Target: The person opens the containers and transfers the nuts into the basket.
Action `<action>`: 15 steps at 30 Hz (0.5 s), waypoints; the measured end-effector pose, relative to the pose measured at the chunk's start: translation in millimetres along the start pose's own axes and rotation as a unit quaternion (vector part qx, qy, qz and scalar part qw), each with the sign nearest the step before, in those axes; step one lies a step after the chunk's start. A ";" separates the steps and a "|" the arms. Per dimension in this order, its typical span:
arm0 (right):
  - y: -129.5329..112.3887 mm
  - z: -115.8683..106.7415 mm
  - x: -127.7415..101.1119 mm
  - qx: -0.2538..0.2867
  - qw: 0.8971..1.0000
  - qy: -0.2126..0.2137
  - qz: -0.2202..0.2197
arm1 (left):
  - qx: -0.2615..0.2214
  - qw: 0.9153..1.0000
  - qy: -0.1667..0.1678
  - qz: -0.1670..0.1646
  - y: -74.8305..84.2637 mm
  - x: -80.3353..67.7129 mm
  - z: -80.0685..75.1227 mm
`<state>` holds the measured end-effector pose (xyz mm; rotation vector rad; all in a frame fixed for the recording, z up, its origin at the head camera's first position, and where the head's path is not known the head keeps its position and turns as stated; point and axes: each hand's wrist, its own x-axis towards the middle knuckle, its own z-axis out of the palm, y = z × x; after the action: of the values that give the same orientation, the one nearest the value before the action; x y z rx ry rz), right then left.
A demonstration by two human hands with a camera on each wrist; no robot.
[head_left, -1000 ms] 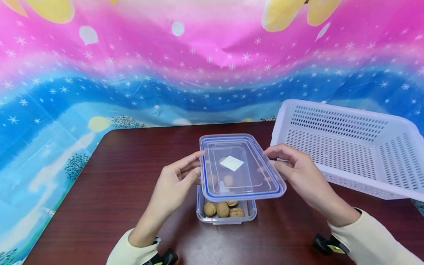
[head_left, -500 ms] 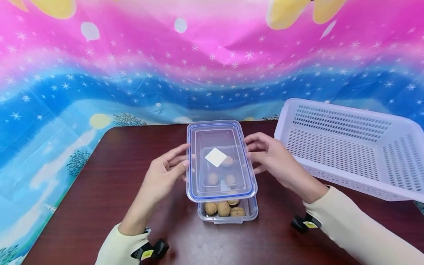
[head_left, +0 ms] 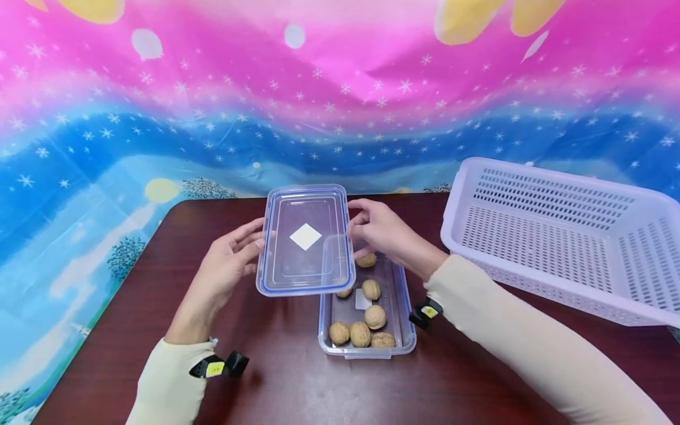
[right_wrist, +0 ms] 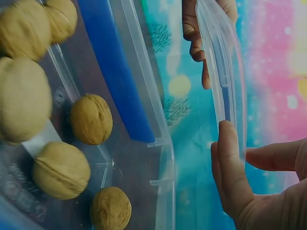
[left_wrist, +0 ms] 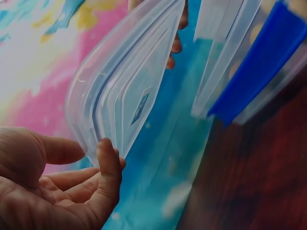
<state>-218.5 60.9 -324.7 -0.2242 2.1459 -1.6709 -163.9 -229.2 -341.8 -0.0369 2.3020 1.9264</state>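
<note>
- Backdrop: plastic sheet printed in pink, blue and white stars, hung behind a dark reddish-brown wooden table.
- Clear rectangular plastic lid with a blue seal rim is held in the air between both hands, above and to the left of the box, overlapping its far left corner in the head view. White square sticker sits near its middle.
- Left hand: fingers extended, thumb and fingertips pressing the lid's left edge; the left wrist view shows the thumb tip against the rim.
- Right hand: fingers bent over the lid's right edge, thumb on the rim in the right wrist view. Gripping it.
- Clear rectangular plastic box stands uncovered on the table, directly in front of the person.
- About 7 brown whole walnuts lie loose in the box: 3 in the near end, the rest toward the middle and far end.
- White perforated plastic basket sits on the table's right side, well apart from the box.
- Cream sleeves on both arms; black straps with yellow tags at both wrists.
</note>
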 end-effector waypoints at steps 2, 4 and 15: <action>-2.1 3.4 11.6 0.003 1.000 0.000 0.007 | -0.007 1.000 0.008 -0.009 -1.2 8.9 -6.8; -3.8 6.4 23.1 0.007 1.000 0.002 0.013 | -0.016 1.000 0.015 -0.016 -2.6 18.0 -13.2; -7.2 26.7 74.8 -0.008 0.999 0.029 0.030 | -0.052 0.997 0.033 -0.038 -18.3 55.5 -39.1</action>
<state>-276.0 7.6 -339.5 -0.1165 2.1860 -1.6474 -220.4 -267.0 -359.8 -0.1975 2.2046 2.0332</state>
